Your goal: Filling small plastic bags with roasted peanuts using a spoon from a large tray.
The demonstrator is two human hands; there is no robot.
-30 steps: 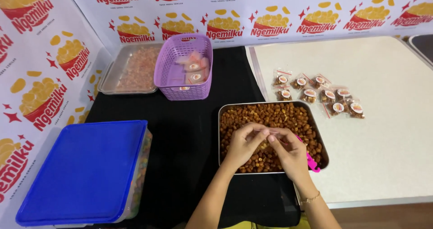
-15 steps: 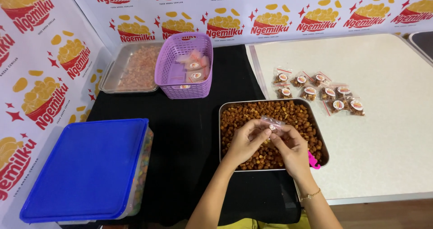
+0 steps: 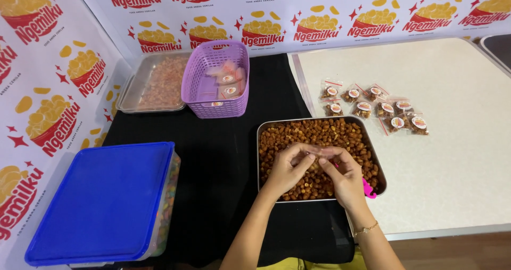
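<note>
hands: my left hand and right hand pinch a small clear pouch together
where: right above the steel snack tray
risk: I reckon a loose pinch drops it into the nuts

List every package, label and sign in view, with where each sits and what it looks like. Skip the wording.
Small clear snack bags: clustered on the pale tabletop behind the metal tray, each with a round red-and-white sticker.
Similar bags: inside the purple basket, back centre.
Printed backdrop: white wall covering, repeating red lettering, yellow snack pictures, red stars.
Blue-lidded box: front left, rectangular, no label showing.
</note>
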